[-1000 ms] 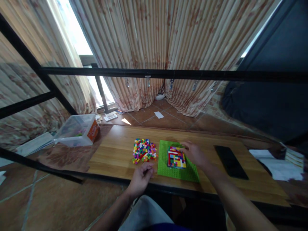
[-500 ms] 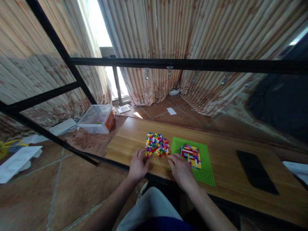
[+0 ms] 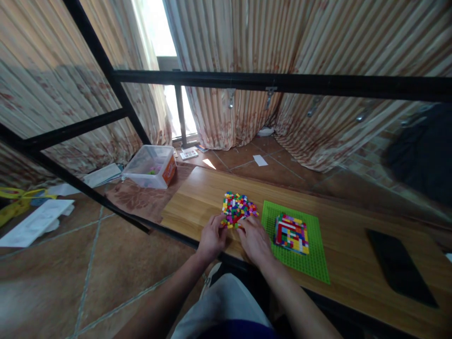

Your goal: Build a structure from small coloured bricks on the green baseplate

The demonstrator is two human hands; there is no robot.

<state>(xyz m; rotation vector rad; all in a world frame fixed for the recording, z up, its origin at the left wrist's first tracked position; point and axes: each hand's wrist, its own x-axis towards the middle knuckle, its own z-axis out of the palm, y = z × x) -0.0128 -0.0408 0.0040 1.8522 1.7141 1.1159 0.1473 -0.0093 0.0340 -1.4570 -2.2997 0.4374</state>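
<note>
A loose pile of small multicoloured toy bricks [image 3: 240,207] lies on the wooden table. At its near left edge is my left hand [image 3: 212,240], its fingers curled and thumb close to the fingertips; anything between them is too small to make out. My right hand [image 3: 256,240] reaches over the near right edge of the pile, fingers bent together and tips among the bricks. What those tips hold is hidden. To the right, a green studded baseplate [image 3: 314,256] carries a low rectangular block of built-up bricks [image 3: 291,234], which neither hand touches.
A black flat slab [image 3: 400,266] lies on the right of the wooden table [image 3: 346,245]. A clear plastic bin [image 3: 150,167] stands on the floor at the left. Black metal bars [image 3: 247,79] cross in front of the curtains [image 3: 219,42]. Papers lie on the tiled floor.
My right hand has moved left, from beside the baseplate to the brick pile, nearer my left hand. The view has shifted slightly, uncovering more of the built block.
</note>
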